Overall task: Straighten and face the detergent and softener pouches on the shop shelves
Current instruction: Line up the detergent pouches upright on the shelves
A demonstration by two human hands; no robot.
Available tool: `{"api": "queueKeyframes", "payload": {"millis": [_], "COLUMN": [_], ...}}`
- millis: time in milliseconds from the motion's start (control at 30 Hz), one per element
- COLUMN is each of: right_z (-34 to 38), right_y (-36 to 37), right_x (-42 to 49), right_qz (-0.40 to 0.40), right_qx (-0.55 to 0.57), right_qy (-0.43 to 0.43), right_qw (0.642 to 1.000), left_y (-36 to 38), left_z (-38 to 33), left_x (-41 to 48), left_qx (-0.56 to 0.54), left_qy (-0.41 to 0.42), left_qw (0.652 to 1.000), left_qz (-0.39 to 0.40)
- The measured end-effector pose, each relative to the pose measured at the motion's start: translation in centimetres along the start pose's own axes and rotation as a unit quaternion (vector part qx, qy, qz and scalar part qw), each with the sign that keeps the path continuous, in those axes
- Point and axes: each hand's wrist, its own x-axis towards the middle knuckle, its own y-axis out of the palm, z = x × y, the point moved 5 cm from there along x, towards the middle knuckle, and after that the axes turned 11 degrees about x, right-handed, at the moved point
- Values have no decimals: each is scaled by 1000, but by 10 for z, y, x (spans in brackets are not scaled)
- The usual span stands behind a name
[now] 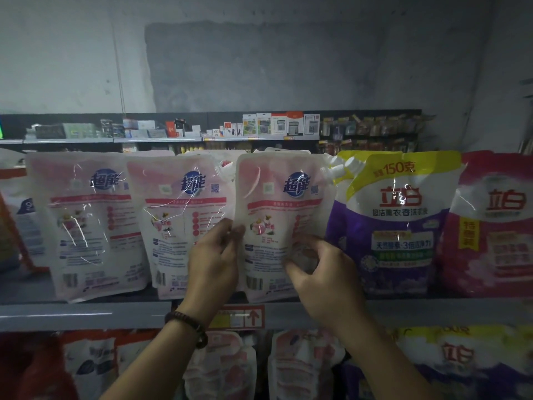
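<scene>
Our left hand [213,255] pinches the pink pouch [284,203] at the shelf [86,313] front. Our right hand [320,269] grips its face, fingers curled.

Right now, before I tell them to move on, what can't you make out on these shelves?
All from the head view:
1. Held pink pouch: lower print covered by the left hand and right hand.
2. Pouches behind the front row: only their tops show.
3. Shelf-edge price label: blurred, partly behind the left forearm.
4. Red pouch: cut off by the right edge.
5. Lower-shelf pouches: blurred and dim.
</scene>
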Motion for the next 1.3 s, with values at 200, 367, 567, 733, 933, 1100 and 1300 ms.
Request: {"api": "queueKeyframes", "payload": {"millis": [200, 367, 567, 733, 933, 1100, 1300], "right_z": [9, 17, 21, 47, 63, 65, 60], "right_y": [-3, 0, 2, 3, 0, -12, -20], "right_x": [-3, -4, -11, -17, -14, -12, -7], "right_qz": [-13, 3, -23, -49, -60, -100, -120], "right_qx": [-41, -28, -34, -63, -97, -121, -145], "right_qy": [-26, -38, -70, -114, -83, -70, -75], "right_qw": [999, 999, 997, 990, 990, 985, 979], "left_y": [-5, -8, -5, 8, 24, 29, 29], "left_z": [-18, -25, -36, -39, -44, -61, -72], "left_x": [-5, -14, -34, -43, -59, -67, -76], "left_qx": [35, 19, -43, -58, -63, -40, -38], "left_qy": [41, 46, 40, 70, 98, 168, 216], "left_qw": [997, 997, 998, 994, 990, 983, 976], "left_qz": [-53, -59, -38, -66, -79, -66, -18]}}
